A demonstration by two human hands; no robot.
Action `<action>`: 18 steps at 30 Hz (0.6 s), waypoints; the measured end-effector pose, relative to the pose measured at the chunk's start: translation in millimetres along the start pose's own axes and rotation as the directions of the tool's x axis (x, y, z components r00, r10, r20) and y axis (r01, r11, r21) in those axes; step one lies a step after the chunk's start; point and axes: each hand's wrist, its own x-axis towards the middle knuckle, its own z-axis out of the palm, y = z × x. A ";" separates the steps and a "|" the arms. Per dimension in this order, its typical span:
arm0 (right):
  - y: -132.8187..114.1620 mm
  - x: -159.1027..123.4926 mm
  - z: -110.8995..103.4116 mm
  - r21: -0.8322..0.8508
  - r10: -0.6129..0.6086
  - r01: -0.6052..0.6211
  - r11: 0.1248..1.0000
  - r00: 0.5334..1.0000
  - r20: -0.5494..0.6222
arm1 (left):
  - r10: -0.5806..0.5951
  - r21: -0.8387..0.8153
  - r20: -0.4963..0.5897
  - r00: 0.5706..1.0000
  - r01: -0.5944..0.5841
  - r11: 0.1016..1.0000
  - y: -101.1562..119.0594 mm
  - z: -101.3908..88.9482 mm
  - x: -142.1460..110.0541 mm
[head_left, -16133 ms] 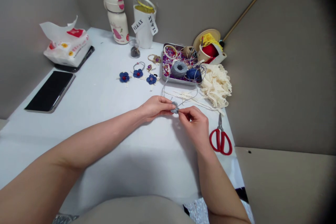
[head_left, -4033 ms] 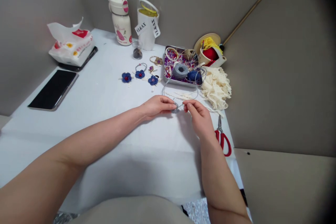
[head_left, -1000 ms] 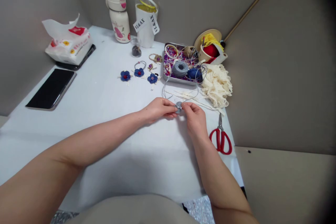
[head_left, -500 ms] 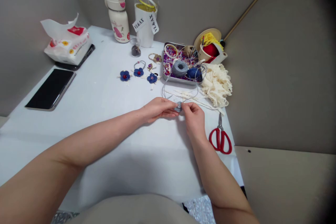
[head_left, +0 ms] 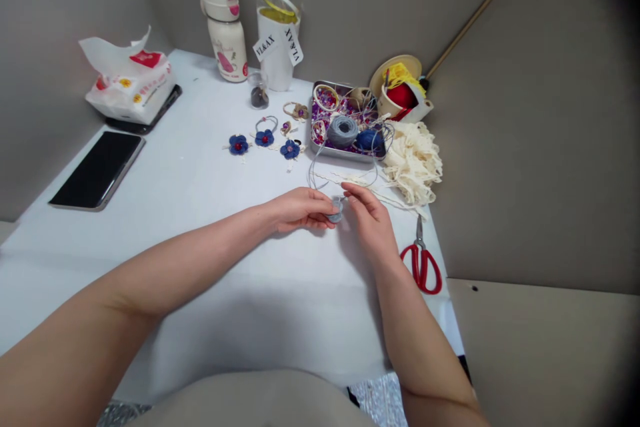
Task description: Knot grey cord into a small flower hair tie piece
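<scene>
Between its thumb and fingers, my left hand (head_left: pixel 306 209) grips a small grey crocheted piece (head_left: pixel 335 211) by its left side. My right hand (head_left: pixel 369 217) is just right of the piece, its thumb and fingertips closed together at the upper edge. What those fingers hold is too small to make out. Grey yarn (head_left: pixel 313 167) loops from the hands back to a grey yarn ball (head_left: pixel 343 129) in a metal tin (head_left: pixel 345 155). Cream lace strips (head_left: pixel 360 181) lie just behind the hands.
Red-handled scissors (head_left: pixel 421 267) lie right of my right forearm. Bunched cream lace (head_left: pixel 413 160) sits beside the tin. Several blue flower pieces (head_left: pixel 264 138) lie behind my left hand. Further off stand a bottle (head_left: pixel 227 47), a white cup (head_left: pixel 277 70), a tissue pack (head_left: pixel 133 90) and a phone (head_left: pixel 97 170).
The grey piece has tilted and shifted slightly left and down in my left hand. My right hand has turned, its index finger now stretched further up and left above the piece.
</scene>
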 end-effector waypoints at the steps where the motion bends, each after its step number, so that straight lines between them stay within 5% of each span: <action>1: -0.6 0.3 -2.3 0.002 -0.016 0.016 1.000 0.997 0.074 | -0.020 -0.002 0.033 0.999 0.020 1.000 0.3 -1.5 -0.5; 6: 0.7 1.2 -11.1 -0.027 0.022 -0.015 1.000 0.949 0.314 | -0.065 0.035 0.140 0.988 0.061 0.998 0.4 -6.3 -2.2; 18: -5.1 1.2 -25.9 -0.158 0.080 -0.042 0.987 0.965 0.250 | -0.025 0.175 0.094 0.995 0.009 0.985 1.5 -1.9 -2.9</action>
